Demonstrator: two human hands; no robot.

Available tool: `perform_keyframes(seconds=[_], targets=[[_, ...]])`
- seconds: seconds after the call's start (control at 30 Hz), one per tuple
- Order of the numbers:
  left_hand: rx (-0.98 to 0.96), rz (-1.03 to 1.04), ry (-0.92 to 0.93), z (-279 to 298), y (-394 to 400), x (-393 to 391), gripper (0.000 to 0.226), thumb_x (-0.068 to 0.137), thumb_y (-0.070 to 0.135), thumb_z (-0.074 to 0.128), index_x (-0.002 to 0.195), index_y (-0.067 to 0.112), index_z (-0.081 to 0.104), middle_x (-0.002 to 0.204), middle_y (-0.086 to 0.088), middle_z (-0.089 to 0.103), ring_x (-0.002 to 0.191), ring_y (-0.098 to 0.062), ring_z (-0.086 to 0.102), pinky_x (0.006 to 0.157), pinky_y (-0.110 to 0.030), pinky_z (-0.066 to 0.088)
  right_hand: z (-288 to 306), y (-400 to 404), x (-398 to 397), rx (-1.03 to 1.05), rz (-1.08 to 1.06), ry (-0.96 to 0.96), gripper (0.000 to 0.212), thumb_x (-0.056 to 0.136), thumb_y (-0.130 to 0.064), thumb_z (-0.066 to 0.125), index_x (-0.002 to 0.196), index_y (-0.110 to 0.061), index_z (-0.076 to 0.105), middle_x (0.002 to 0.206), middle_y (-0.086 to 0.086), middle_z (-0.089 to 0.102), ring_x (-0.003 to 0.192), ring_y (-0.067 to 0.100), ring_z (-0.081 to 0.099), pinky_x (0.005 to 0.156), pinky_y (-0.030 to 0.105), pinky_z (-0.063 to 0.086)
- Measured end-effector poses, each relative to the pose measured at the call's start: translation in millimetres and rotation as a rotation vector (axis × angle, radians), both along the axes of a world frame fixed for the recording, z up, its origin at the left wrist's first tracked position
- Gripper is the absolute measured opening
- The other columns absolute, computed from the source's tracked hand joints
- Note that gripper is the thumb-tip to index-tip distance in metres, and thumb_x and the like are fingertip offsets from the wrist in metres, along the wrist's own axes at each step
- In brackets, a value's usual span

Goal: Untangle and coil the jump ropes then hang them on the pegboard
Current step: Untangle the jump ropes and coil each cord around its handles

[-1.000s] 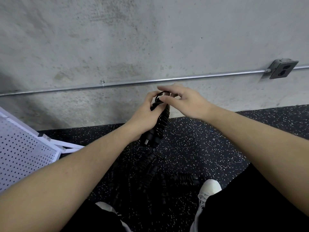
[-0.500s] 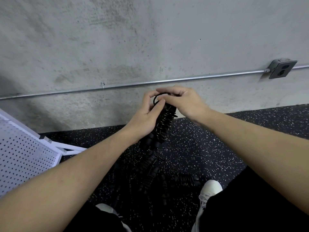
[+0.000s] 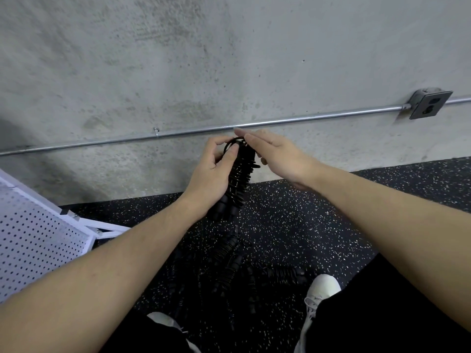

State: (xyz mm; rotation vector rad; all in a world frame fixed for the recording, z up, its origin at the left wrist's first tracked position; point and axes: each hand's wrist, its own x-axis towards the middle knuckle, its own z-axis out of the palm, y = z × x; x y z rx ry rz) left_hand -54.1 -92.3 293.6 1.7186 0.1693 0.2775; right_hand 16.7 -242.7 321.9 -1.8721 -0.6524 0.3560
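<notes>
So right now the left hand (image 3: 212, 171) has its fingers and thumb curled round a black coiled jump rope (image 3: 238, 179), held up in front of the concrete wall (image 3: 229, 59). The bundle is wound tight into a stubby column, tilted a bit, with a small loop sticking out at the top and the handle ends poking out below the palm.

The right hand (image 3: 276, 155) is just beside the top of the bundle with its fingers out straight and relaxed, not gripping anything. Can't tell if the fingertips actually touch the loop or just hover next to it.

Down on the speckled black floor (image 3: 293, 225), between the two white shoes (image 3: 322, 287), there's a messy heap of more black ropes (image 3: 229, 263), still tangled as far as I can see, though it's dark on dark so the details are hard to make out.

The white pegboard (image 3: 33, 240) sits off to the left, leaning at an angle on its frame, well apart from the held rope.

Along the wall runs a metal conduit pipe (image 3: 318, 115) that ends at a grey outlet box (image 3: 428, 104) on the right.
</notes>
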Motion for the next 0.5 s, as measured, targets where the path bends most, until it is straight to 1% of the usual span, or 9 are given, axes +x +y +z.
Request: perform_keyframes(seconds=[0.03, 0.07, 0.13, 0.17, 0.23, 0.33, 0.43, 0.5], targets=[[0.003, 0.007, -0.005, 0.9, 0.8, 0.2, 0.015, 0.105, 0.035, 0.054, 0.109, 0.049, 0.059, 0.094, 0.002, 0.074, 0.081, -0.014, 0.073, 0.075, -0.039, 0.059, 1.7, -2.4, 2.1, 0.05, 0.004, 0.064, 0.032, 0.106, -0.024, 0.05, 0.136, -0.031, 0.061, 0.104, -0.022, 0.062, 0.084, -0.017, 0.054, 0.076, 0.005, 0.039], [0.016, 0.007, -0.013, 1.1, 2.4, 0.5, 0.016, 0.105, 0.035, 0.055, 0.109, 0.05, 0.059, 0.095, 0.002, 0.075, 0.082, -0.014, 0.073, 0.075, -0.038, 0.059, 1.9, -4.0, 4.1, 0.113, -0.015, 0.134, 0.028, 0.103, -0.021, 0.056, 0.127, -0.031, 0.067, 0.101, -0.02, 0.067, 0.077, -0.012, 0.055, 0.073, 0.009, 0.04], [0.059, -0.003, -0.033, 2.3, 5.1, 0.8, 0.017, 0.105, 0.034, 0.056, 0.112, 0.048, 0.06, 0.097, 0.002, 0.074, 0.085, -0.013, 0.073, 0.078, -0.039, 0.06, 0.2, -5.7, 6.7, 0.22, -0.081, 0.269, 0.017, 0.095, -0.019, 0.068, 0.105, -0.027, 0.079, 0.095, -0.01, 0.073, 0.074, 0.001, 0.051, 0.069, 0.02, 0.039], [0.08, -0.011, -0.042, 3.4, 5.4, 0.6, 0.017, 0.105, 0.032, 0.056, 0.112, 0.047, 0.06, 0.098, 0.003, 0.074, 0.085, -0.012, 0.073, 0.079, -0.039, 0.06, 0.0, -6.4, 6.9, 0.252, -0.1, 0.334, 0.014, 0.092, -0.016, 0.071, 0.099, -0.025, 0.08, 0.092, -0.007, 0.074, 0.073, 0.004, 0.05, 0.067, 0.021, 0.039], [0.108, -0.027, -0.054, 4.7, 4.7, 0.7, 0.02, 0.105, 0.03, 0.056, 0.111, 0.049, 0.06, 0.1, 0.006, 0.073, 0.086, -0.009, 0.072, 0.08, -0.038, 0.061, 2.0, -8.3, 7.6, 0.298, -0.098, 0.456, 0.015, 0.09, -0.011, 0.072, 0.1, -0.021, 0.077, 0.086, -0.008, 0.073, 0.073, 0.005, 0.056, 0.065, 0.02, 0.041], [0.141, -0.047, -0.078, 3.5, 4.3, 1.0, 0.021, 0.105, 0.028, 0.056, 0.112, 0.047, 0.061, 0.105, 0.005, 0.072, 0.089, -0.01, 0.072, 0.081, -0.039, 0.061, 9.8, -11.4, 7.1, 0.353, -0.056, 0.602, 0.02, 0.09, -0.003, 0.068, 0.102, -0.019, 0.069, 0.086, -0.004, 0.076, 0.076, 0.007, 0.069, 0.068, 0.019, 0.05], [0.171, -0.072, -0.098, 2.1, 3.7, 0.4, 0.023, 0.105, 0.027, 0.057, 0.116, 0.046, 0.061, 0.11, 0.007, 0.071, 0.097, -0.012, 0.071, 0.088, -0.043, 0.061, 12.7, -12.7, 7.1, 0.375, -0.084, 0.678, 0.026, 0.089, 0.005, 0.066, 0.101, -0.018, 0.062, 0.084, 0.005, 0.076, 0.075, 0.014, 0.073, 0.068, 0.022, 0.059], [0.196, -0.07, -0.104, 2.6, 3.8, 0.3, 0.026, 0.105, 0.025, 0.057, 0.119, 0.047, 0.061, 0.114, 0.014, 0.071, 0.106, -0.009, 0.069, 0.096, -0.042, 0.058, 12.8, -13.8, 8.0, 0.398, -0.093, 0.721, 0.029, 0.088, 0.008, 0.065, 0.1, -0.018, 0.056, 0.084, 0.01, 0.076, 0.074, 0.019, 0.074, 0.072, 0.025, 0.062]])
